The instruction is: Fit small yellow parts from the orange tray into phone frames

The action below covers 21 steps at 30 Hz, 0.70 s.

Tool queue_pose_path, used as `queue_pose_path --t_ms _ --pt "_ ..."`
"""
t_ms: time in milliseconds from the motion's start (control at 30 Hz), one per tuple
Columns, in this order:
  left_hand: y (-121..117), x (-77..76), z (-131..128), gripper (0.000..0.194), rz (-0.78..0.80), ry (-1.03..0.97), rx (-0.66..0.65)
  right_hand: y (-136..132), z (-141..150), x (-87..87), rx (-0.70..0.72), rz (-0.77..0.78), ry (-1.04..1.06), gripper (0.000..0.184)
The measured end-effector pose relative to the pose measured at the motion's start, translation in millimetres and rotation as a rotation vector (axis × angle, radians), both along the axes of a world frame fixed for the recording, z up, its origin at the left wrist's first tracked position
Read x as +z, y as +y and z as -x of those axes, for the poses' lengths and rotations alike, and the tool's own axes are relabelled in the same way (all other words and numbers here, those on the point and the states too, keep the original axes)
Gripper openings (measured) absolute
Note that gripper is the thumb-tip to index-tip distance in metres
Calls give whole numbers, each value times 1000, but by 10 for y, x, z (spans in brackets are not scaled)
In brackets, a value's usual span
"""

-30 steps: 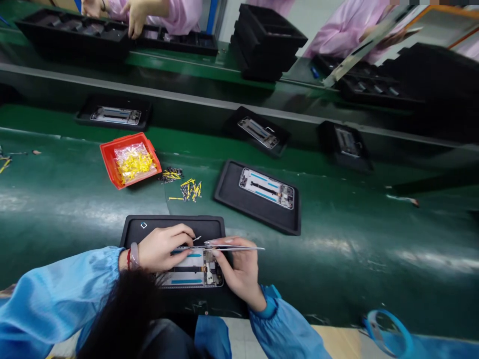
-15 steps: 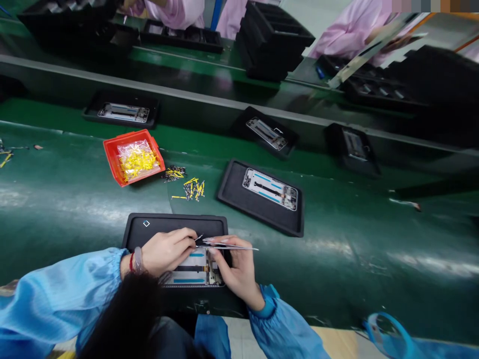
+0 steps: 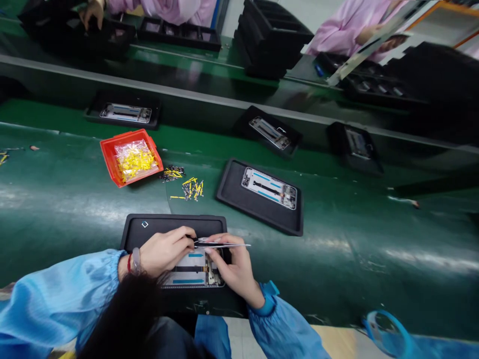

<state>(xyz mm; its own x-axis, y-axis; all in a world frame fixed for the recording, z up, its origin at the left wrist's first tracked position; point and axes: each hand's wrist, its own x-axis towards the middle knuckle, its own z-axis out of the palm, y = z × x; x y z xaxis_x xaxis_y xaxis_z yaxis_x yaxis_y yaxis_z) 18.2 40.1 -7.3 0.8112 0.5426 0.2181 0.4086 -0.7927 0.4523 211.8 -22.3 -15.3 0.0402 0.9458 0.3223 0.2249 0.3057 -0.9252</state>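
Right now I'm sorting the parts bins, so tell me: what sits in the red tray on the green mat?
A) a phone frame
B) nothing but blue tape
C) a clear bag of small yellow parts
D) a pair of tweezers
C: the red tray holds a clear bag of small yellow parts; more loose yellow parts lie on the green mat just beside it.

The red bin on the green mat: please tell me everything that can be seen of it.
The red bin is a small open box, apparently plastic, with low walls, turned at a slight angle. It sits on the green mat, far left of the black trays. Inside lies a clear bag of small yellow parts. More loose yellow parts lie on the mat just to its right. No hand touches it.
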Motion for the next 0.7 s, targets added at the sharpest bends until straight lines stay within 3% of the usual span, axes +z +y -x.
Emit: queue_pose_path --t_ms 300,533,700 --pt "32 -21 22 25 82 -114 14 56 -50 61 122 87 -17 3" --pt "35 55 94 40 -287 -35 -133 43 -59 50 101 94 7 5" --pt "23 124 132 38 -378 6 -195 21 -69 35 86 92 3 11"
